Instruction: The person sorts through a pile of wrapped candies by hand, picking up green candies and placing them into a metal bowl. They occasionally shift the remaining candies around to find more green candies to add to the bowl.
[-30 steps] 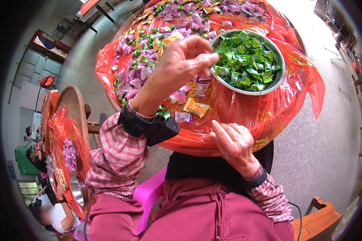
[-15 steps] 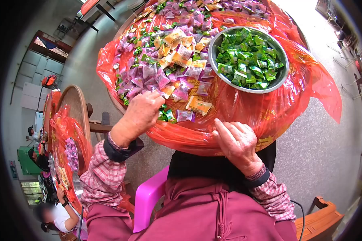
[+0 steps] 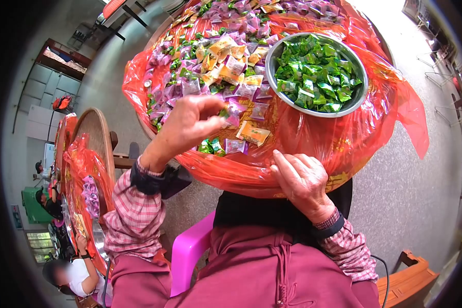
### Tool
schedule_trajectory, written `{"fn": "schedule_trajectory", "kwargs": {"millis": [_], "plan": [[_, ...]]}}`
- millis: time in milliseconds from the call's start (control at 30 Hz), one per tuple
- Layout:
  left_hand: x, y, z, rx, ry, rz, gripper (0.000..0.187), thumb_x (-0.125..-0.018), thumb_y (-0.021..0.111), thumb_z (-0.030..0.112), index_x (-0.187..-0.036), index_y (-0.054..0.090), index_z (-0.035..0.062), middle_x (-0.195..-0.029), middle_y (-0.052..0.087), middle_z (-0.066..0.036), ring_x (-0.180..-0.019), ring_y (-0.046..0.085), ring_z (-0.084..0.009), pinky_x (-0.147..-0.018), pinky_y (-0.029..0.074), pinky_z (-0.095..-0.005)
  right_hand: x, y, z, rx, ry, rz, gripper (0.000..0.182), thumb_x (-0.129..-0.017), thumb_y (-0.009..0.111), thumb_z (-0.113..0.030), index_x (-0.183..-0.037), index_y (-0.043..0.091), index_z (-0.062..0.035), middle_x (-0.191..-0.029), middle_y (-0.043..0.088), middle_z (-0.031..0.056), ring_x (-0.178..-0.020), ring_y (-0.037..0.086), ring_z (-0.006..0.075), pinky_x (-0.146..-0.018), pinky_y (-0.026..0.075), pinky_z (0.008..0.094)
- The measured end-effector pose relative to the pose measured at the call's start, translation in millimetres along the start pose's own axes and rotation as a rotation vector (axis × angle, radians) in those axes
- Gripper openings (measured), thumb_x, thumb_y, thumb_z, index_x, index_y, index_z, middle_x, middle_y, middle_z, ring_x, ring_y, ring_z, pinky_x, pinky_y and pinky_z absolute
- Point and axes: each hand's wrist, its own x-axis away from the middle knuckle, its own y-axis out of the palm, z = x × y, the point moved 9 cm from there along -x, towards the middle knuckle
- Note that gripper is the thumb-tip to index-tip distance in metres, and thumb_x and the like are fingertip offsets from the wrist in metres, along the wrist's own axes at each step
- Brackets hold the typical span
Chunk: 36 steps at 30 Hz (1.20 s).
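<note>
My left hand hovers over the near left part of the pile, thumb and fingers closed on a small green-wrapped candy. Just beyond the fingertips is a purple packet. Below that hand lie a few green candies and another purple packet. A yellow packet is between my two hands. My right hand rests on the red plastic sheet at the near rim, fingers stretched out and holding nothing visible. A metal bowl full of green candies stands at the right.
Mixed purple, green and yellow packets cover the far and left parts of the round table. At left, a second round tray carries red plastic and purple packets, with a person beside it. A wooden bench is at lower right.
My left hand has lifted from the pile's near left edge and shifted right, now with a green candy at its fingertips. My right hand has stayed nearly still.
</note>
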Motion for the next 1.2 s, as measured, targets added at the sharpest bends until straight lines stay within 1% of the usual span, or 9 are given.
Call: {"fn": "schedule_trajectory", "kwargs": {"millis": [167, 333, 467, 600, 667, 733, 800, 933, 1200], "plan": [[-49.7, 13.6, 53.3, 0.336, 0.015, -0.044, 0.024, -0.097, 0.069, 0.011, -0.119, 0.068, 0.0009, -0.087, 0.070, 0.000, -0.075, 0.064, -0.0063, -0.068, 0.054, -0.0250, 0.3, -2.4, -2.3, 0.013, -0.023, 0.012, 0.035, -0.086, 0.078, -0.012, -0.115, 0.068, 0.0042, -0.087, 0.066, 0.0074, -0.073, 0.064, 0.0213, -0.065, 0.051, 0.0345], [-65.0, 7.4, 88.0, 0.625, 0.287, 0.058, 0.035, -0.099, 0.069, 0.014, -0.130, 0.062, -0.0003, -0.106, 0.072, -0.008, -0.089, 0.072, -0.0145, -0.083, 0.058, -0.0279, 0.3, -2.7, -0.6, -0.021, 0.015, -0.007, 0.035, -0.083, 0.080, -0.007, -0.115, 0.069, 0.0023, -0.090, 0.071, 0.0090, -0.076, 0.068, 0.0239, -0.066, 0.052, 0.0366], [-42.1, -9.9, 56.3, 0.403, 0.234, 0.087, 0.033, -0.099, 0.068, 0.011, -0.129, 0.063, 0.0002, -0.111, 0.071, -0.008, -0.100, 0.070, -0.0147, -0.093, 0.057, -0.0287, 0.9, -2.5, 0.7, -0.028, 0.025, -0.007, 0.035, -0.083, 0.080, -0.006, -0.115, 0.070, 0.0021, -0.090, 0.071, 0.0089, -0.076, 0.068, 0.0240, -0.067, 0.052, 0.0367], [5.5, -8.1, 8.4, 0.065, -0.001, -0.148, 0.022, -0.092, 0.071, 0.004, -0.114, 0.070, 0.0003, -0.104, 0.072, -0.005, -0.093, 0.068, -0.0128, -0.084, 0.055, -0.0293, 1.4, -1.7, 0.8, -0.022, 0.020, -0.001, 0.035, -0.082, 0.079, -0.005, -0.114, 0.070, 0.0022, -0.090, 0.071, 0.0087, -0.076, 0.068, 0.0241, -0.066, 0.052, 0.0369], [23.5, -0.6, 2.0, -0.235, 0.072, -0.226, 0.020, -0.085, 0.071, 0.001, -0.105, 0.069, 0.0008, -0.094, 0.069, -0.009, -0.088, 0.068, -0.0209, -0.080, 0.052, -0.0343, 1.1, -1.1, 0.3, -0.021, 0.014, 0.000, 0.035, -0.082, 0.079, -0.004, -0.114, 0.069, 0.0023, -0.089, 0.071, 0.0087, -0.076, 0.068, 0.0242, -0.066, 0.052, 0.0370], [39.2, 7.0, 0.1, -0.451, 0.319, -0.173, 0.023, -0.075, 0.070, 0.001, -0.098, 0.066, 0.0037, -0.093, 0.062, -0.015, -0.093, 0.062, -0.0364, -0.079, 0.049, -0.0425, 0.9, -0.9, -0.1, -0.009, 0.017, 0.003, 0.035, -0.081, 0.079, -0.004, -0.114, 0.070, 0.0024, -0.090, 0.071, 0.0091, -0.075, 0.068, 0.0244, -0.065, 0.052, 0.0371], [45.2, 15.8, -10.2, -0.608, 0.334, -0.148, 0.023, -0.073, 0.072, 0.003, -0.095, 0.065, 0.0050, -0.091, 0.057, -0.014, -0.089, 0.060, -0.0353, -0.074, 0.047, -0.0457, 0.3, -0.9, -0.7, -0.005, 0.017, 0.002, 0.034, -0.081, 0.079, -0.004, -0.114, 0.070, 0.0023, -0.090, 0.071, 0.0093, -0.075, 0.068, 0.0245, -0.065, 0.052, 0.0370], [41.4, 33.0, -9.6, -0.672, 0.371, -0.168, 0.017, -0.073, 0.070, 0.004, -0.088, 0.063, 0.0047, -0.086, 0.051, -0.015, -0.085, 0.058, -0.0360, -0.072, 0.046, -0.0478, 0.2, -0.8, -1.7, 0.028, -0.022, 0.014, 0.035, -0.085, 0.079, -0.012, -0.115, 0.069, 0.0032, -0.088, 0.068, 0.0074, -0.073, 0.065, 0.0209, -0.064, 0.050, 0.0345], [40.8, 32.0, -12.2, -0.708, 0.409, -0.092, 0.010, -0.073, 0.065, 0.003, -0.078, 0.056, 0.0030, -0.087, 0.052, -0.016, -0.085, 0.057, -0.0376, -0.072, 0.047, -0.0476, 0.6, -1.4, 0.4, -0.007, 0.028, 0.005, 0.034, -0.083, 0.080, -0.005, -0.115, 0.070, 0.0019, -0.090, 0.071, 0.0089, -0.074, 0.068, 0.0238, -0.064, 0.051, 0.0364]]}}
